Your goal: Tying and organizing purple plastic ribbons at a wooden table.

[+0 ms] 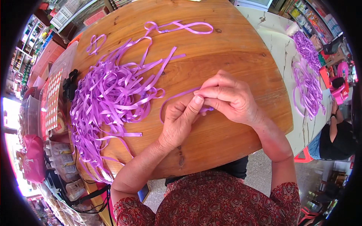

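My left hand [182, 116] and my right hand [229, 98] meet over the near middle of the wooden table, thumbs and fingertips pinched together. Between them is a purple ribbon [173, 97]; a loop of it curves out to the left of my fingers, and a short bit shows below my right fingers. The exact spot they pinch is hidden by the fingertips. To the left lies a big tangled heap of purple ribbons [113, 88]. A looped ribbon [196, 26] rests at the far side, and a small looped one [97, 44] lies at the far left.
The wooden table [230, 49] adjoins a white marbled table [273, 52] bearing more purple ribbons [307, 88]. Another person [335, 137] sits at the right. Along the left edge are a black object [70, 84], a dotted sheet [53, 98], clear containers [62, 158] and a pink bag [34, 158].
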A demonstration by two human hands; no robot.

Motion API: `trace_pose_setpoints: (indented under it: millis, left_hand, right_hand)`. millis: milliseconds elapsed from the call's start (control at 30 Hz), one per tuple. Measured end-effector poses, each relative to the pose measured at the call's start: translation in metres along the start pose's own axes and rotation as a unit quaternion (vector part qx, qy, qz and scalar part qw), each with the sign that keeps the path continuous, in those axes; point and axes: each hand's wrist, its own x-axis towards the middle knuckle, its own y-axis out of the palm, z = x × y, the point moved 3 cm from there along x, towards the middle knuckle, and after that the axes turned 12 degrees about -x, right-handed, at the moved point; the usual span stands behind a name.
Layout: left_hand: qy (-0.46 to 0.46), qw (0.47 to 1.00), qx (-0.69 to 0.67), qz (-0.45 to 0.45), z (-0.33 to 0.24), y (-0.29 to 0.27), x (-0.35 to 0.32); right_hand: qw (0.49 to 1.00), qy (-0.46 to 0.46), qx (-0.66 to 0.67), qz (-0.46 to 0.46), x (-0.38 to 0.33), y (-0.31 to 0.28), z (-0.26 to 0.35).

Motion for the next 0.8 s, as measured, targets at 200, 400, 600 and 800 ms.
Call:
trace_pose_setpoints:
  millis: [200,400,600,800]
  left_hand:
    - [-0.027,1.0,-0.01,0.0,0.003,-0.003,0.001]
    - [-0.04,0.993,-0.106,-0.011,0.008,-0.008,0.0]
    - [0.015,0.988,-0.153,-0.033,-0.004,-0.008,0.003]
    - [0.039,0.985,-0.167,-0.02,-0.006,-0.007,0.004]
  right_hand:
    - [0.997,-0.032,-0.064,-0.007,-0.001,-0.002,0.001]
    - [0.998,-0.017,-0.059,-0.017,0.003,-0.012,0.0]
    - [0.993,0.093,0.067,-0.012,0.0,-0.013,-0.006]
    - [0.987,0.139,0.081,0.023,-0.001,-0.01,-0.001]
